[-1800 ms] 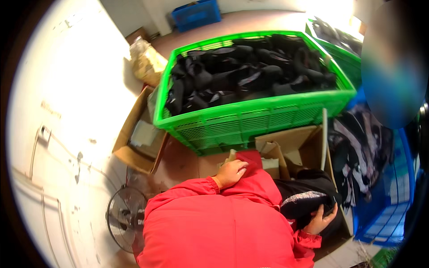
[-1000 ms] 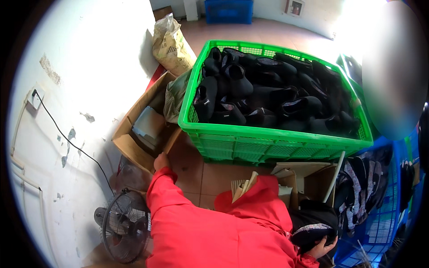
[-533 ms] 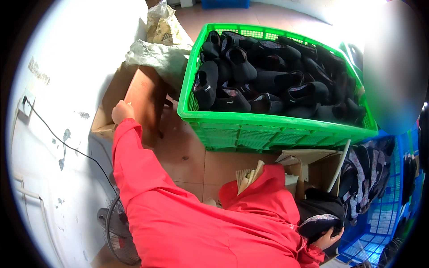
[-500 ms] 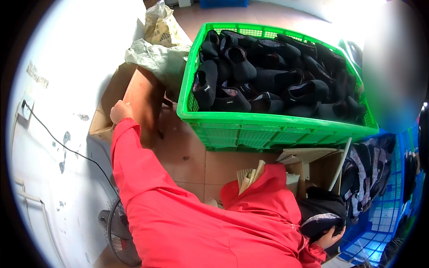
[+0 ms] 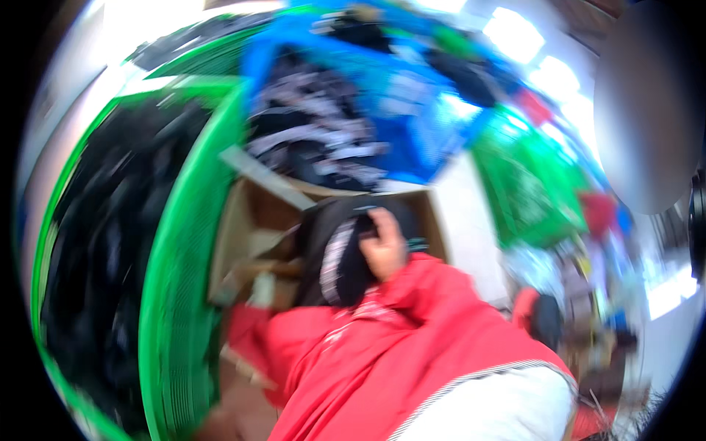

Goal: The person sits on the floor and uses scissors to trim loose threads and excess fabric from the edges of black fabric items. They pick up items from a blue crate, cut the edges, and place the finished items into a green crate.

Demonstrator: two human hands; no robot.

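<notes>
My right hand [image 5: 386, 246] is closed on a black shoe [image 5: 354, 268] with a patterned light lining, near my lap. Its fingertips press over the dark edge while the forearm comes in from the lower right in a red sleeve [image 5: 456, 301]. More black material [image 5: 312, 242] lies beside and behind the shoe; motion blur hides whether it is a separate piece. Just beyond stands an open cardboard box [image 5: 239, 235]. Nothing of my left hand shows.
A large green crate [image 5: 176, 257] full of black shoes [image 5: 110, 257] fills the left. Past the cardboard box, a blue crate [image 5: 412, 140] holds dark pieces with patterned lining [image 5: 316, 140]. A green translucent bag [image 5: 522, 184] lies to the right, beside a white surface [image 5: 471, 228].
The view has swung to the right, bringing the blue crate ahead. My left hand, earlier at a brown cardboard box by the wall, has left the view. My right hand still grips the shoe.
</notes>
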